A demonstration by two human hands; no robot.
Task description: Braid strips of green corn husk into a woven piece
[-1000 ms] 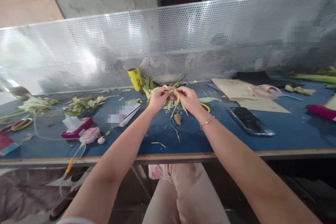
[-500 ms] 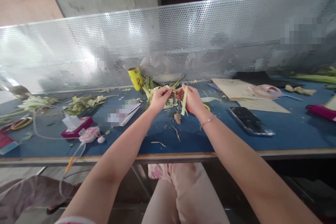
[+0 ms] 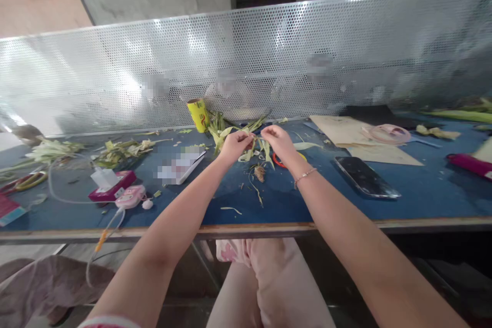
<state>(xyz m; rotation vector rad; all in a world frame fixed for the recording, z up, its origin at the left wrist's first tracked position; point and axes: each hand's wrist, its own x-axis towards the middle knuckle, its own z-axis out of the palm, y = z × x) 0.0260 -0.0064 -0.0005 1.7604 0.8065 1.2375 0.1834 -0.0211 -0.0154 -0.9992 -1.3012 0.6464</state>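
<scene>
Over the middle of the blue table, my left hand point(image 3: 235, 145) is closed in a pinch on pale green leaf strips point(image 3: 266, 150), some of which dangle in the gap between my hands. My right hand point(image 3: 280, 143) is close by on the right, thumb and fingertips pressed together; what lies in that pinch is too small to make out. Behind my left hand lies a heap of green leaves point(image 3: 220, 128). Below the hands rests a brownish dry scrap point(image 3: 260, 172). A red and yellow ring point(image 3: 278, 162) is partly hidden by my right hand.
A yellow tube point(image 3: 198, 115) stands at the back, before a perforated metal screen point(image 3: 253, 41). To the right are a black phone point(image 3: 365, 177) and cardboard sheets point(image 3: 338, 133). Leftward are a white-edged flat item point(image 3: 188, 168), a magenta power socket point(image 3: 115, 187) with cables, and leaf piles point(image 3: 123, 152).
The flat pale strip that stood upright at my right fingers now droops between the hands. My right hand has shifted slightly, its fingertips a little apart from the left ones.
</scene>
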